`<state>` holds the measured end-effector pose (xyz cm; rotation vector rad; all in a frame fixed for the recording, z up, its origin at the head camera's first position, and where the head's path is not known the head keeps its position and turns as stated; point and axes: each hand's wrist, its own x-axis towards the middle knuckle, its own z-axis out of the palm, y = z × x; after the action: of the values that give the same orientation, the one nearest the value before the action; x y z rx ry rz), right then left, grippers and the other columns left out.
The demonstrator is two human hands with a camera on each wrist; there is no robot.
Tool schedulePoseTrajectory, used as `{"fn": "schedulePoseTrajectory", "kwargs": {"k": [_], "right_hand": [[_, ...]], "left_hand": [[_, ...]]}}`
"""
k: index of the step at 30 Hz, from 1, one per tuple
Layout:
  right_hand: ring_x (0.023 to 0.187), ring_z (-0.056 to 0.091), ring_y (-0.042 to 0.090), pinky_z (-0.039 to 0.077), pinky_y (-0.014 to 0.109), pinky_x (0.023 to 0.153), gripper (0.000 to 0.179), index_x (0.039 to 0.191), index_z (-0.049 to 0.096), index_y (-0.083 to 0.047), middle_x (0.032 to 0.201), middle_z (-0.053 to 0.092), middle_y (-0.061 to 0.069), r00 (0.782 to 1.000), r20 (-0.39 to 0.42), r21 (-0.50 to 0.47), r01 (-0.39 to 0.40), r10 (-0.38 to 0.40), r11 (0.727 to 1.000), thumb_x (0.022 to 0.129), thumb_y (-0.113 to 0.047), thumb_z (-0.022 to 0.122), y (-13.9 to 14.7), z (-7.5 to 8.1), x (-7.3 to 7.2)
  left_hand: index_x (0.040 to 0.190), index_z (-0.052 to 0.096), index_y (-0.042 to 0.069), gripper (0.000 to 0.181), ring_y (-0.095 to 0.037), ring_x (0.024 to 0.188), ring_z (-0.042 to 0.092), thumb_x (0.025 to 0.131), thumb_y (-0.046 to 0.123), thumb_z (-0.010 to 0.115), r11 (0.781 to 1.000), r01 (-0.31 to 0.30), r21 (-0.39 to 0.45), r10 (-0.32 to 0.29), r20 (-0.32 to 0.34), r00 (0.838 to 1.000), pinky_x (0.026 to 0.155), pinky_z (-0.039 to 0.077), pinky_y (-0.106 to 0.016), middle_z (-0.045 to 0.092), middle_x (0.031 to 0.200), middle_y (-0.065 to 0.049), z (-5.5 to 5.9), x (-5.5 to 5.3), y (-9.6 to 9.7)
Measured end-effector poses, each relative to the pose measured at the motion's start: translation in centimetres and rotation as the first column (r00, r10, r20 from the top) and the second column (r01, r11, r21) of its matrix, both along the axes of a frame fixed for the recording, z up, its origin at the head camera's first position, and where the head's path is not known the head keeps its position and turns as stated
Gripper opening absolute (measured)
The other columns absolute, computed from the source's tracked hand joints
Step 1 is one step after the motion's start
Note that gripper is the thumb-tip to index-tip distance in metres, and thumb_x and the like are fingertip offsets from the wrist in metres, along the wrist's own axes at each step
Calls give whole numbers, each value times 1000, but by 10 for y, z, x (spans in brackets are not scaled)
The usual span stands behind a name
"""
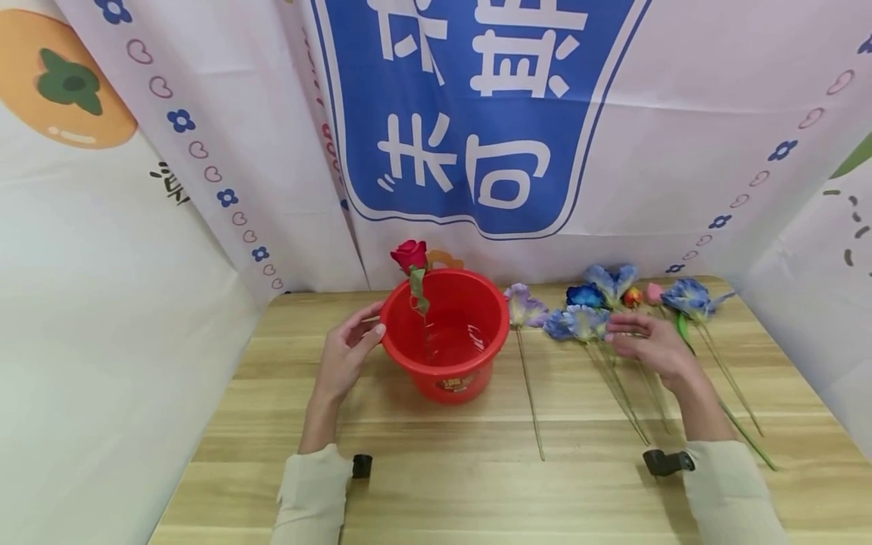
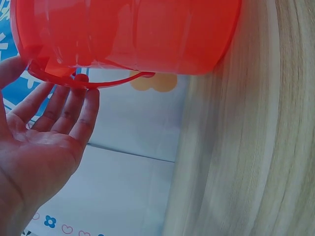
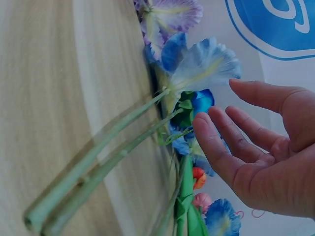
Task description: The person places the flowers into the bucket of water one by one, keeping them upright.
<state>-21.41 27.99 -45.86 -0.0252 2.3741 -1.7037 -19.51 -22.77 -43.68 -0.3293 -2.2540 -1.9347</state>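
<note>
A red plastic bucket (image 1: pixel 424 372) stands on the table with a single red rose (image 1: pixel 410 256) leaning inside, its bloom above the rim. My left hand (image 1: pixel 338 359) holds the bucket's left side, thumb at the rim. In the left wrist view, its fingertips touch the thin red handle (image 2: pixel 115 82). Over the flowers on the right, my right hand (image 1: pixel 652 350) hovers with spread, slightly bent fingers, holding nothing. Closest to it is a pale blue iris-like flower (image 1: pixel 586 322); the right wrist view shows that pale blue petal (image 3: pixel 204 64) near the thumb tip.
A purple flower (image 1: pixel 525 306) lies beside the bucket, its stem toward me. Further right are a dark blue flower (image 1: pixel 584 295), an orange bloom (image 1: pixel 633 296), a pink bud (image 1: pixel 653 294) and another blue flower (image 1: pixel 691 297). Printed cloth (image 1: pixel 640 189) hangs behind the wooden table (image 1: pixel 450 484).
</note>
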Motion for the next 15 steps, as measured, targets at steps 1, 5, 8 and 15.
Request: {"fn": "schedulePoseTrajectory", "kwargs": {"k": [1, 5, 8, 15], "right_hand": [[103, 69, -6, 63, 24, 96, 68, 160, 38, 10, 150, 55, 27, 1000, 3, 4, -4, 4, 1000, 106, -16, 69, 0, -1, -1], [104, 68, -6, 63, 25, 95, 68, 160, 37, 10, 155, 49, 33, 999, 21, 12, -25, 25, 1000, 106, -17, 68, 2, -5, -3], [105, 66, -8, 63, 25, 94, 67, 161, 36, 11, 158, 46, 36, 999, 34, 28, -42, 41, 999, 107, -17, 66, 3, -8, -3], [118, 70, 11, 62, 22, 90, 63, 159, 37, 12, 157, 47, 38, 997, 41, 122, -77, 73, 990, 109, -15, 63, 8, -17, -5]], "left_hand": [[150, 58, -2, 46, -8, 115, 70, 106, 9, 65, 1000, 0, -3, 0, 0, 1000, 95, 61, -18, 61, 149, -24, 0, 1, -1], [151, 57, -2, 47, -7, 115, 69, 106, 10, 65, 1000, 4, -11, -4, -1, 1000, 96, 61, -18, 61, 149, -23, 1, 1, -2], [152, 56, -2, 48, -6, 115, 69, 106, 11, 65, 1000, 9, -14, -9, -2, 1000, 96, 60, -18, 61, 150, -24, 1, 2, -2], [151, 57, -2, 47, -5, 115, 69, 106, 11, 65, 1000, 11, -18, -11, -2, 1000, 96, 61, -18, 61, 150, -23, 1, 1, -2]]}}
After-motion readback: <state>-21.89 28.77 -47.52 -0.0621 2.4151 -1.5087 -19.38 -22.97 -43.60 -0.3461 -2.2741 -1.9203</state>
